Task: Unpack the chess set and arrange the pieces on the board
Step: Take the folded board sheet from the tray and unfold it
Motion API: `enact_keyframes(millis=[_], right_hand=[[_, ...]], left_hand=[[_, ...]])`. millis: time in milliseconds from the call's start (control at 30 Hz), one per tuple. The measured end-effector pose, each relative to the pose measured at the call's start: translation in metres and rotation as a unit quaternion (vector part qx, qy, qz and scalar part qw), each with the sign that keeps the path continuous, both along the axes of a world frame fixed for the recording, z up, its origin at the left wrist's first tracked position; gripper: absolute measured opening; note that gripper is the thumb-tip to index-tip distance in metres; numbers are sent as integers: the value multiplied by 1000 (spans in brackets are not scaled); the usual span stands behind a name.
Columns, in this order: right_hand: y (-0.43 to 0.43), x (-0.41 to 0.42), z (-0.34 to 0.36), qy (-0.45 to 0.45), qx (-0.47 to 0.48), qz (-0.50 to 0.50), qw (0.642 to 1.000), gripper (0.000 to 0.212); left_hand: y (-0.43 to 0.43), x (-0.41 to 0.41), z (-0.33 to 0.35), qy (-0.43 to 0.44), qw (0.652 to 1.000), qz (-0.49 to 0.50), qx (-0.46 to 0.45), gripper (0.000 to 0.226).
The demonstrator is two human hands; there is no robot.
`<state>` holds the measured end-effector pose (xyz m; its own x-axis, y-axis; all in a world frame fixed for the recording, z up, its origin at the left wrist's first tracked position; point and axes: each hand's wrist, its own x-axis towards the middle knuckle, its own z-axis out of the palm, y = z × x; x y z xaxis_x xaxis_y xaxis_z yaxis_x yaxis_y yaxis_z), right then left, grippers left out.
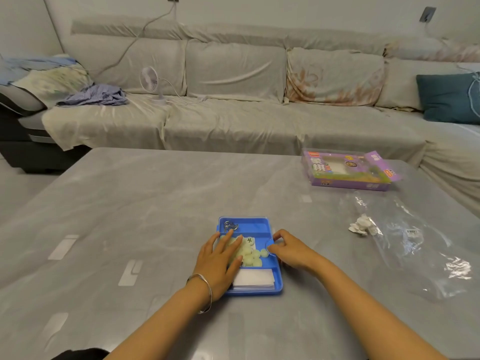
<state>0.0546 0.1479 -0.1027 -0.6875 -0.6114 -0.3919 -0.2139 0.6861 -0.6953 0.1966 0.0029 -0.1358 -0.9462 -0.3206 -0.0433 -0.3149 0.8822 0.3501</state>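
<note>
At the near middle of the grey table point(130, 203) sits the blue plastic case point(275, 287), its long axis running away from the person, with both hands on it. Seen from the head camera, the case appears to be still covered by a clear lid. Inside it, the middle compartment holds a heap of pale green round chess pieces point(253, 257), the nearest compartment a folded white sheet point(255, 277), probably the board, and the farthest a small metal ring point(230, 226).

The left hand point(220, 255), a bangle point(205, 284) on its wrist, lies flat on the case's left half, fingers straight and spread over the pieces, pressing down rather than gripping. The right hand point(291, 249) sits at the case's right long edge with its fingers curled, thumb and forefinger pinching the small rounded tab point(270, 246) that sticks out there at mid-length.

So the opening point lies on the right side, under the right hand, while the left hand steadies the case from above. My judgement is that the lid will lift from right to left, and the left hand must come off it first.

Well beyond the case to the right lie a crumpled paper scrap point(362, 224) and a clear plastic bag point(415, 242). Farther still stands the purple retail box point(348, 170).
</note>
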Motion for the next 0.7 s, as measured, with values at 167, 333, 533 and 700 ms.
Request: enact_keyframes(millis=[167,333,533,700], right_hand=[[-5,3,1,28,42,-5,999,25],[-14,12,12,172,129,6,977,21],[-23,18,14,242,157,5,957,32],[-20,18,10,264,162,29,950,31]], left_hand=[[5,2,-2,19,1000,12,1,114],[9,2,-1,2,1000,19,-11,121],[11,2,3,-10,1000,19,-19,59],[11,3,3,-1,1000,20,-18,55]])
